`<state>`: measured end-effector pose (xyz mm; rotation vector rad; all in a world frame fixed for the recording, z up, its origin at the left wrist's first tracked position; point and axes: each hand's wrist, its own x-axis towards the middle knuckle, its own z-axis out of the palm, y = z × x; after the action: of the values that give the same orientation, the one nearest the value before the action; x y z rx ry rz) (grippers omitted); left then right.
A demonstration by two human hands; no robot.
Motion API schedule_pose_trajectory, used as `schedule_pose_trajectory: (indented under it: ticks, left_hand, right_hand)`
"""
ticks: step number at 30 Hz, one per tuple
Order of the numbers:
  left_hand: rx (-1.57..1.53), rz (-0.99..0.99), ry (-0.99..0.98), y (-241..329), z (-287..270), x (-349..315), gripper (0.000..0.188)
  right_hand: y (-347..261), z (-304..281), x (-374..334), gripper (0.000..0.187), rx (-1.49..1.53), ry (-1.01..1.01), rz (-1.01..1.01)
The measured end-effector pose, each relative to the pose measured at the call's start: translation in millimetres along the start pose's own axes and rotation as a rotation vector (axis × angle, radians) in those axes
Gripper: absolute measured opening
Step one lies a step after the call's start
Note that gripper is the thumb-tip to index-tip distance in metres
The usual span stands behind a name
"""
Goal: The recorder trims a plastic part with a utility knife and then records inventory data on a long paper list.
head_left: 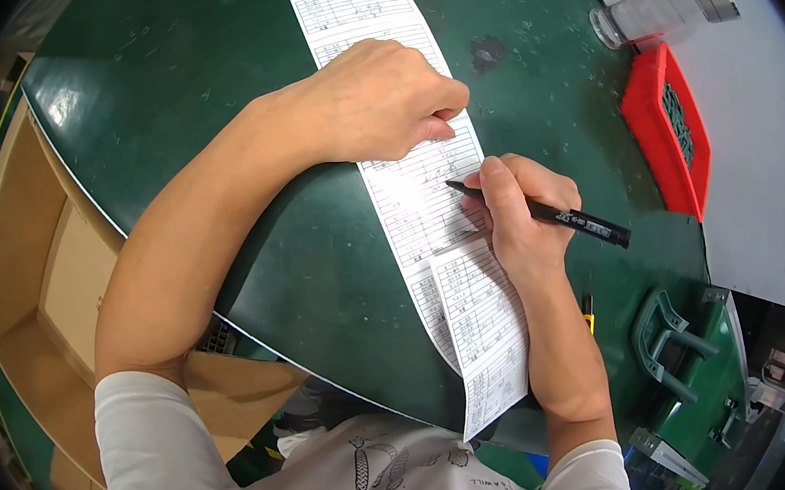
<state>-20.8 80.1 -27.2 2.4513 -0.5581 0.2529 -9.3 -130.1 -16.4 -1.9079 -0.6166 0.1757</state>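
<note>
A long white paper strip, printed with ruled rows and some handwriting, runs down the green tabletop toward me. My left hand rests across its upper part, curled into a loose fist, with the thumb tip showing and the other fingertips hidden. A black marker pen is gripped in my right hand. The pen's tip is at the ruled rows, just below my left fist. Beside my right wrist, the strip's near end is doubled over into a flap that hangs past the table edge.
A red bin of small dark green pieces stands at the right, by a clear jar with a metal lid. A green device with a handle sits near right, a yellow item by my right forearm. Left below is an open cardboard box.
</note>
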Motion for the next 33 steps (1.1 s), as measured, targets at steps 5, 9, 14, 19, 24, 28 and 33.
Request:
schedule_pose_trajectory:
  ticks: [5, 9, 14, 19, 24, 28, 33]
  left_hand:
    - [-0.010, 0.012, 0.039, -0.5, 2.5, -1.5, 0.017]
    - [-0.001, 0.006, 0.037, 0.2, 1.4, -1.5, 0.017]
    - [0.015, 0.012, 0.031, -0.3, 1.7, -0.9, 0.017]
    - [0.011, 0.011, 0.031, -0.4, 1.1, -0.9, 0.017]
    - [0.015, 0.009, 0.023, -0.2, 1.7, -0.1, 0.017]
    - [0.020, 0.019, 0.038, -1.1, 2.3, -1.0, 0.017]
    - [0.029, 0.011, 0.021, -0.1, 1.5, -0.1, 0.017]
  right_hand:
    - [0.6, 1.8, 0.1, 0.028, -0.020, -0.030, -0.003]
    - [1.2, 0.1, 0.3, 0.032, -0.054, -0.050, 0.048]
    - [3.1, 2.0, 2.3, 0.027, -0.042, -0.036, -0.028]
    - [-5.1, 2.4, 1.5, 0.028, 0.032, 0.071, 0.127]
    - [0.8, 1.4, 0.6, 0.028, -0.023, 0.052, 0.086]
    - [-1.2, 3.7, 1.9, 0.029, -0.018, 0.060, 0.098]
    - [-1.2, 1.1, 1.4, 0.030, -0.055, 0.039, 0.065]
